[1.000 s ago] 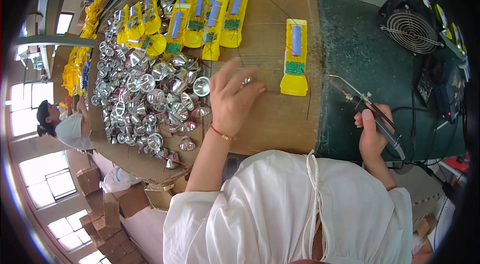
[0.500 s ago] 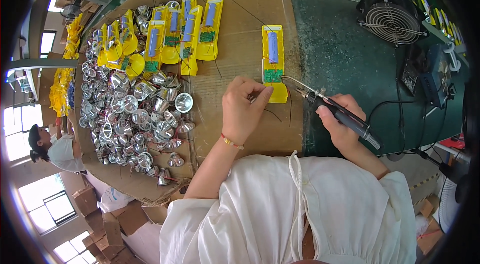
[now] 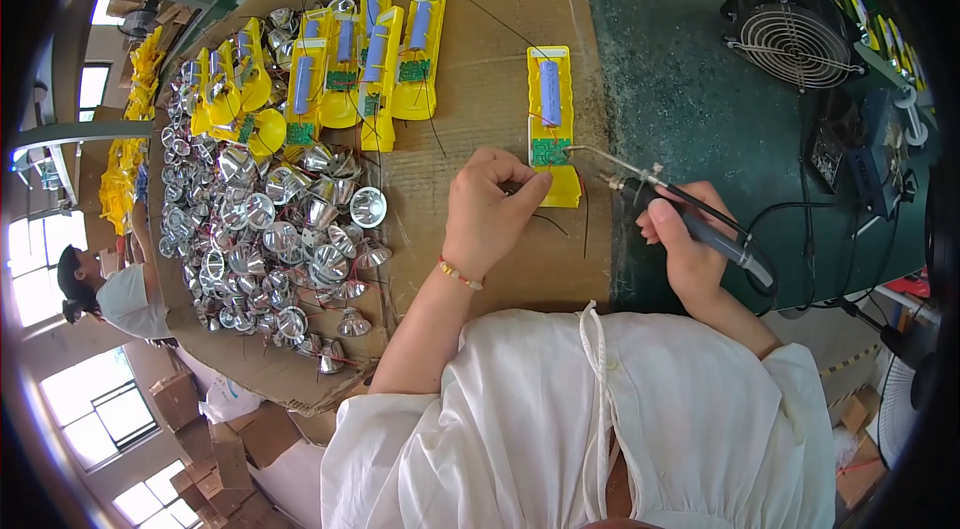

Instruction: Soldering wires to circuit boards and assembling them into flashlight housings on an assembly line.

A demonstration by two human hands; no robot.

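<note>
A yellow plastic flashlight housing (image 3: 564, 191) lies on the cardboard in front of me, with a blue-violet cylindrical battery (image 3: 549, 94) and a small green circuit board (image 3: 550, 152) in it. My left hand (image 3: 490, 209) is at the housing's lower left, thumb and forefinger pinched together. What they hold is hidden; a thin black wire (image 3: 553, 222) emerges below the thumb. My right hand (image 3: 690, 249) grips a soldering iron (image 3: 722, 245) with a thin metal feed tube. The tip end reaches the board's right edge; whether it touches cannot be made out.
On the cardboard (image 3: 480, 269) at left are a pile of silver reflector cups (image 3: 285, 234) and several wired yellow housings (image 3: 415, 69). A black fan (image 3: 790, 39) and a blue box-shaped unit (image 3: 872, 154) with cables stand right. Another person (image 3: 130, 299) is at far left.
My right hand has tilted the soldering iron a little, its handle end shifting right. The left hand stays pinched near the housing. The whole view has shifted slightly.
</note>
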